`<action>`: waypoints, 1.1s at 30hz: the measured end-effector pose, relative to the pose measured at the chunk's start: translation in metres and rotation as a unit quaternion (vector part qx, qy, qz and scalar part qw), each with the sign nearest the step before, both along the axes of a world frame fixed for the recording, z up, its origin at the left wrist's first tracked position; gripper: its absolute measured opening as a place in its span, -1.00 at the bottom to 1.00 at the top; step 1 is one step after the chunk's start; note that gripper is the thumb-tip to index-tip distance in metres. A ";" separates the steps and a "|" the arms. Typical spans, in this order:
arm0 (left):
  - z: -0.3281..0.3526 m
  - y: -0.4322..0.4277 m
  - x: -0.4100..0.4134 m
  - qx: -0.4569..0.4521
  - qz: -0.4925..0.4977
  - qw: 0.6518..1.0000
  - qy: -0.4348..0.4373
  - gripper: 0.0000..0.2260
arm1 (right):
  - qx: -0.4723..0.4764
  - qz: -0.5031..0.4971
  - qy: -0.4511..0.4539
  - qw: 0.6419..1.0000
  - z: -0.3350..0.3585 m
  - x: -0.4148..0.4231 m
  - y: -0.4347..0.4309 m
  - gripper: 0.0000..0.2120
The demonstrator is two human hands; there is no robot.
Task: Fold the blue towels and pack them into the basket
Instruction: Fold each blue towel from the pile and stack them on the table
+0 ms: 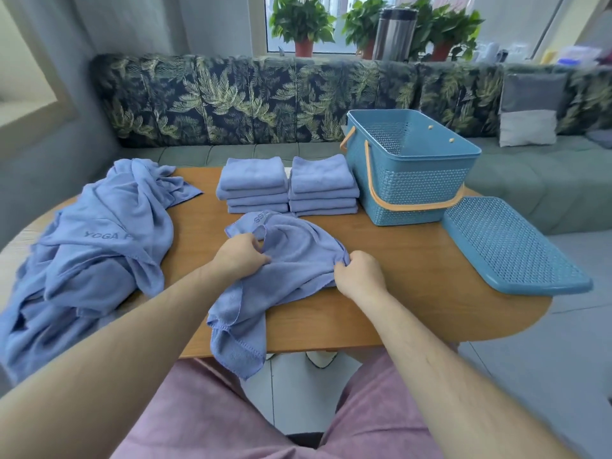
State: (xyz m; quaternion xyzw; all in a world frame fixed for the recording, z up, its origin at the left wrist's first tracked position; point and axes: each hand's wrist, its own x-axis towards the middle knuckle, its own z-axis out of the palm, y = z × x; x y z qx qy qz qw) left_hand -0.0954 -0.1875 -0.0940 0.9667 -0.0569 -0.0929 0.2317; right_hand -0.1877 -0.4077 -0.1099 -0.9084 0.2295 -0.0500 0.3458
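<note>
A person seated at a wooden table pinches a rumpled blue towel with curled fingers of the left hand and right hand, near two folded stacks, the open basket and an unfolded pile.

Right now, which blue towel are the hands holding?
The crumpled towel in the middle, at the near edge of the table: left hand and right hand both grip it. The heap at left and two folded stacks lie untouched.
</note>
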 end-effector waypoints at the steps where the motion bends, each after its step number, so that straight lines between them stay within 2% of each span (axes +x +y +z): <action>1: 0.000 0.001 -0.001 -0.020 0.002 1.000 0.003 -0.77 | 0.024 -0.002 -0.001 1.000 0.004 -0.001 -0.002 -0.64; 3: 0.001 0.003 -0.004 -0.094 0.025 0.995 0.008 -0.86 | 0.077 0.011 -0.013 0.997 0.010 -0.002 -0.004 -0.68; 7: 0.019 0.009 -0.003 -0.252 0.057 0.966 -0.006 -0.87 | 0.138 0.052 -0.040 0.988 0.022 -0.005 -0.009 -0.86; 12: 0.049 0.025 0.003 -0.386 0.089 0.918 -0.023 -0.91 | 0.231 0.024 -0.076 0.970 0.037 0.013 -0.022 -0.71; 14: 0.066 0.033 0.003 -0.441 0.102 0.891 -0.023 -0.88 | 0.271 0.010 -0.095 0.958 0.052 0.018 -0.024 -0.74; 15: 0.076 0.036 0.003 -0.459 0.103 0.882 -0.027 -0.86 | 0.286 0.008 -0.101 0.953 0.062 0.019 -0.023 -0.78; 18: 0.107 0.047 0.004 -0.495 0.099 0.861 -0.054 -0.83 | 0.311 0.008 -0.119 0.943 0.097 0.024 -0.023 -0.66; 21: 0.138 0.057 0.004 -0.526 0.107 0.841 -0.070 -0.85 | 0.343 0.016 -0.137 0.929 0.129 0.029 -0.027 -0.61; 25: 0.182 0.083 0.007 -0.596 0.114 0.791 -0.072 -0.80 | 0.460 0.027 -0.178 0.869 0.175 0.036 -0.033 -0.71; 28: 0.204 0.102 0.007 -0.614 0.106 0.780 -0.062 -0.56 | 0.452 0.049 -0.219 0.863 0.205 0.040 -0.032 -0.77; 31: 0.217 0.104 0.004 -0.629 0.115 0.766 -0.072 -0.77 | 0.429 0.085 -0.233 0.869 0.223 0.044 -0.028 -0.78; 33: 0.224 0.104 0.005 -0.632 0.107 0.763 -0.083 -0.84 | 0.421 0.118 -0.244 0.866 0.233 0.045 -0.027 -0.77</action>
